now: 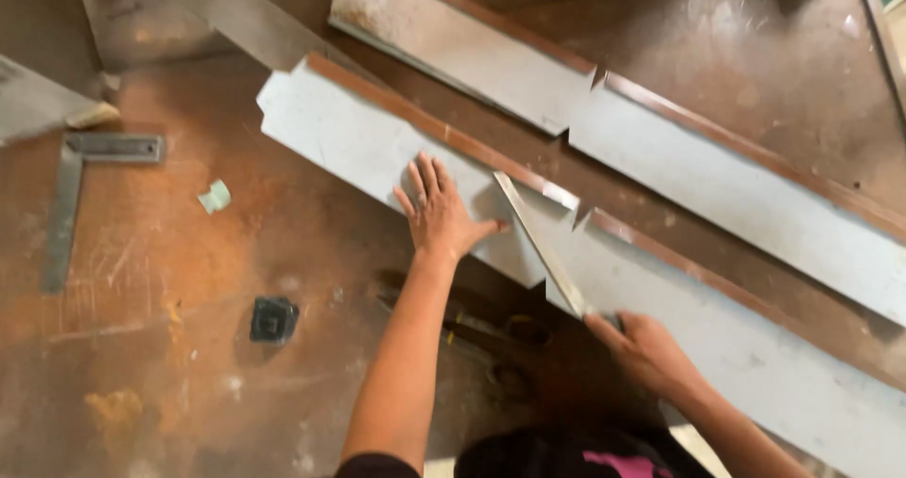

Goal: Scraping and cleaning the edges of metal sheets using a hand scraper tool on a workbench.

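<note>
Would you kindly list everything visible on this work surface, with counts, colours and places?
Metal strips: two long ones, grey with rusty brown upper edges, each with a notch midway, lying diagonally from upper left to lower right; the nearer one under the hands.
Ruler: one, pale metal, laid across the nearer strip beside its notch.
Try square: one, grey, far left.
Scrap: one, pale green, left of the strips.
Black block: one, small and square, lower left.
Hand tool: dark, blurred, between the arms; kind unclear.
Table: rusty brown, scratched.
Left hand: flat, fingers spread on the nearer strip.
Right hand: pinching the ruler's lower end.
</note>
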